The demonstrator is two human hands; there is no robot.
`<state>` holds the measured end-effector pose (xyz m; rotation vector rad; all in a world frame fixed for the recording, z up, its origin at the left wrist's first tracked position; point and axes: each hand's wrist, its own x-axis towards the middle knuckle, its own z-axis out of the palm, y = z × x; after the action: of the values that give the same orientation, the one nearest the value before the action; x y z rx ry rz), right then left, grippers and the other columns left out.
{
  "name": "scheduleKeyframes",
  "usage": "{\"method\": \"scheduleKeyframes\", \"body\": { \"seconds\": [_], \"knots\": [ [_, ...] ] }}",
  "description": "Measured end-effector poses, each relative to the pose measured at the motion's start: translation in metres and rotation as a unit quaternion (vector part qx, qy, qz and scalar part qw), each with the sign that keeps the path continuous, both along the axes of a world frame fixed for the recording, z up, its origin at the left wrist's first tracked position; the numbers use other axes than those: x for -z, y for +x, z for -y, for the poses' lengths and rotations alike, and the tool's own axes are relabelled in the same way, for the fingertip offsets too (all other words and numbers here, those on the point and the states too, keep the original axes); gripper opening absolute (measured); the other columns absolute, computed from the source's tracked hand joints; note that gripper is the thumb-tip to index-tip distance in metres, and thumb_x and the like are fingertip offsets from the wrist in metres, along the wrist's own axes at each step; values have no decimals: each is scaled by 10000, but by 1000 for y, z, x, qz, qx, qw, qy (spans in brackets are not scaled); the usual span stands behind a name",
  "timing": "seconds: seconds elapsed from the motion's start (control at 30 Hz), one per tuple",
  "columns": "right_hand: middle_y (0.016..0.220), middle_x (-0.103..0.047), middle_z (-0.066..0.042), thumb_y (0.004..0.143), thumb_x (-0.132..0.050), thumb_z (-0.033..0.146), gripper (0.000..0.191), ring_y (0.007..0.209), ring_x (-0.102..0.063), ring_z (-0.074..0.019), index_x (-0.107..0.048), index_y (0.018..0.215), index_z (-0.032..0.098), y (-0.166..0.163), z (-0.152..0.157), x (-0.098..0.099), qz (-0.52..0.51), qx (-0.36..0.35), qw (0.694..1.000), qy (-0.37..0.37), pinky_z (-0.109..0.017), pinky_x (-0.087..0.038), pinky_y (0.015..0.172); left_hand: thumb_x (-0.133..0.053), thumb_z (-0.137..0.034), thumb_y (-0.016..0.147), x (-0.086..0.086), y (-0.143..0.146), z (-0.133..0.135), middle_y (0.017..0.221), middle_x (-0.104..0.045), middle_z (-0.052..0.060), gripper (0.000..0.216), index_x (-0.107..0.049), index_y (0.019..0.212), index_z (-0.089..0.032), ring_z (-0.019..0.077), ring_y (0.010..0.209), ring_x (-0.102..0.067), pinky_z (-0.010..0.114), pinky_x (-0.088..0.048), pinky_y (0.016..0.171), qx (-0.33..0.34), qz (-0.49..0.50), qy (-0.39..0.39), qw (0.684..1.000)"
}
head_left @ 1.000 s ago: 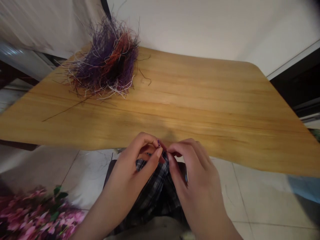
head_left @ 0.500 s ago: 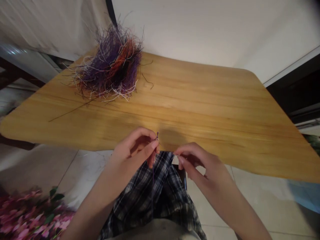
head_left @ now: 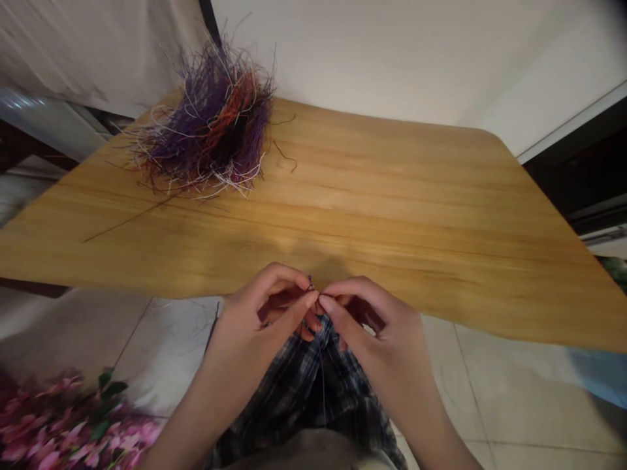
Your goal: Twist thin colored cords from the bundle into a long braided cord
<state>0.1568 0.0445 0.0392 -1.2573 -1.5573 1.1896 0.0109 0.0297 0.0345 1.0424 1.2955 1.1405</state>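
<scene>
Between thumb and index finger, my left hand (head_left: pixel 267 310) pinches a thin purple cord (head_left: pixel 322 382). Its short knotted-looking tip pokes up above the fingertips, and a long strand hangs down over the plaid cloth on my lap. My right hand (head_left: pixel 369 320) is closed in a pinch right beside the left fingertips. A fine dark piece of strand shows at its fingertips, though most of it is hidden. Both hands hover at the near edge of the wooden table (head_left: pixel 392 196).
A loose heap of purple, orange, dark and white strands (head_left: pixel 215 130) lies at the table's back left. Several stray strands (head_left: pixel 285 156) lie around it. Pink flowers (head_left: pixel 63 431) stand at the lower left. A white wall (head_left: pixel 392 59) borders the table's far side.
My right hand has moved left, closing the gap to the left hand, so the fingertips now nearly meet. The left hand keeps its pinch on the cord. The view has shifted slightly.
</scene>
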Motion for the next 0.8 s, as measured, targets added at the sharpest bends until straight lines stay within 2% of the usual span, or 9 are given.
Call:
{"method": "scheduleKeyframes", "body": {
  "seconds": [0.17,0.37,0.57,0.8],
  "knots": [
    [589,-578,47,823,-605,186,66,484,-517,-86,-645,774,203,1,-1,1,-4,26,1000,-3,-191,-418,440,-586,-195,867,3,-2,-1,660,-644,-30,16,-582,852,-194,97,562,-636,166,-553,513,47,70,-15,996],
    [581,-554,61,807,-612,131,101,497,-509,-76,-642,756,213,-6,5,0,24,55,996,67,-176,-405,444,-591,-265,877,14,-4,0,655,-591,-17,74,-609,872,-194,103,563,-585,163,-496,433,94,178,-42,979],
    [625,-563,64,804,-605,107,127,547,-530,-75,-630,761,223,-6,8,-1,48,54,994,79,-178,-409,473,-613,-263,866,16,-3,0,602,-535,-41,69,-611,816,-215,75,534,-506,136,-435,440,93,184,-42,978],
    [636,-575,68,834,-592,141,117,555,-529,-70,-634,779,236,-6,8,2,45,51,995,69,-170,-409,479,-645,-237,840,15,-3,-1,646,-522,-70,101,-545,847,-222,51,512,-507,133,-448,453,59,135,-29,989]
  ]
}}
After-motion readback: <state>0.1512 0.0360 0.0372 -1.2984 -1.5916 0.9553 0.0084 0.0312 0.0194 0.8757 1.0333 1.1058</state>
